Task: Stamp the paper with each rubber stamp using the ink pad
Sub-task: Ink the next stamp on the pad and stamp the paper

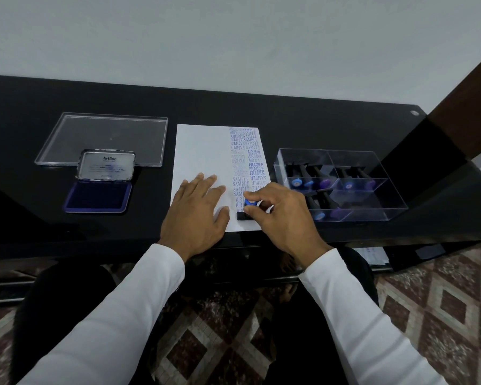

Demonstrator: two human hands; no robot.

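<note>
Paper [203,151] lies flat on black desk [233,107], short edge toward the person. Left hand [196,213] rests palm down on its near left part, fingers [206,182] straight and slightly spread, pressing the sheet. Just right of the left thumb, right hand [282,215] pinches a stamp [249,208]: thumb and forefinger curl round its blue-capped handle, the remaining fingers curl loosely behind. Stamp stands upright, its black base touching the paper near the near edge, at the foot of the printed columns. Two columns of blue prints run from beyond the right fingertips up to the far right corner; legible words: AMENDED, SAMPLE, AIR MAIL, FRAGILE; some prints faint or blurred. Well left of the left fingers, ink pad [97,197] sits open, blue pad exposed, lid [107,165] hinged up and marked Artline. Beyond it, a clear flat cover [103,126] lies on the desk. Just right of the right hand, clear box [342,184] with compartments holds more stamps [324,182], handles with blue and purple caps pointing toward the person. White sleeves cover both forearms.
</note>
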